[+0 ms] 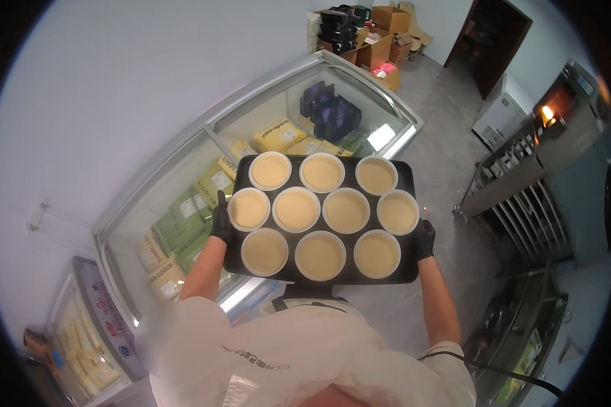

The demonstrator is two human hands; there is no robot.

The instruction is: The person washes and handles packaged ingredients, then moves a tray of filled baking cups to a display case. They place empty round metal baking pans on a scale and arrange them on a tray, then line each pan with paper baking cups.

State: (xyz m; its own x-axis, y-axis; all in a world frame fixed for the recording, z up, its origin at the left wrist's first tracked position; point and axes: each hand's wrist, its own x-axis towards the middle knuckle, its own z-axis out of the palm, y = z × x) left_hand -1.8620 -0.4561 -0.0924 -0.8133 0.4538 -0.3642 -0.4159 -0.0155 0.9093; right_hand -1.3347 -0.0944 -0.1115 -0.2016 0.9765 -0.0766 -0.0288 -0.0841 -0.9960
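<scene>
Between my two hands I hold a dark baking tray (285, 162) roughly level in front of my chest. My left hand (221, 222), in a black glove, grips the tray's left edge with the thumb up along the side. My right hand (425, 238), gloved too, is closed around the right edge. Several round white paper cups (296, 209) stand on the tray in three rows, each filled with smooth pale yellow batter or a similar filling. The cups at both sides reach close to the tray's rim.
A glass-topped chest freezer (206, 133) with packaged goods lies beyond the tray and to the left. At the right stand a metal rack (509, 213) and a lit oven (550, 109). Cardboard boxes (374, 51) are piled by the far wall, near a doorway (489, 40).
</scene>
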